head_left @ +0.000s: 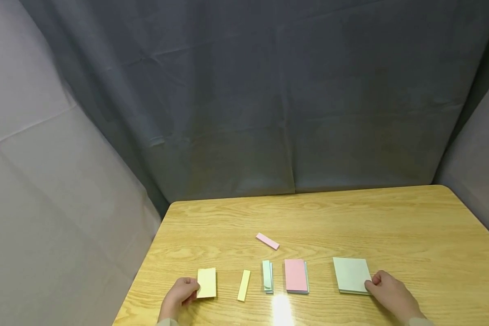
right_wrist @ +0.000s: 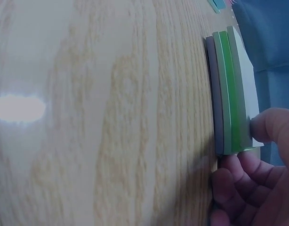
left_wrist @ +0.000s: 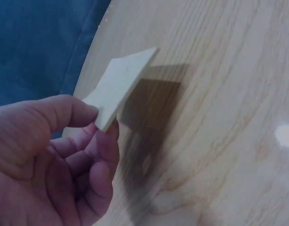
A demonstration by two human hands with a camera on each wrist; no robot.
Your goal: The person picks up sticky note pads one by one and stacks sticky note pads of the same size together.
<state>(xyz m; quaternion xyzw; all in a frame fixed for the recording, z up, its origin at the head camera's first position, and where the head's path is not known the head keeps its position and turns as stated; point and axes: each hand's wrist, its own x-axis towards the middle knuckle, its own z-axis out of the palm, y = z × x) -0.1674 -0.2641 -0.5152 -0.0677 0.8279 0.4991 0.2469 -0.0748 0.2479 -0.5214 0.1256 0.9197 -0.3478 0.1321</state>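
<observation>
My left hand [head_left: 180, 292] pinches a small yellow sticky note pad [head_left: 207, 283] between thumb and fingers. In the left wrist view the same pad [left_wrist: 123, 82] is tilted and held above the table, its shadow falling on the wood. At the right, my right hand [head_left: 392, 293] grips the near right corner of a stack of square sticky note pads [head_left: 351, 273], pale green on top. The right wrist view shows this stack's edges [right_wrist: 233, 94] in grey, green and bright green, with the thumb on the top pad and the other fingers curled by the lower corner.
Between the hands lie a narrow yellow strip pad [head_left: 243, 285], pale green and blue strip pads [head_left: 266, 274] and a pink pad [head_left: 295, 275] stacked on others. Farther back is a pink strip pad [head_left: 267, 241]. Grey curtains [head_left: 285, 99] border the wooden table [head_left: 350, 217].
</observation>
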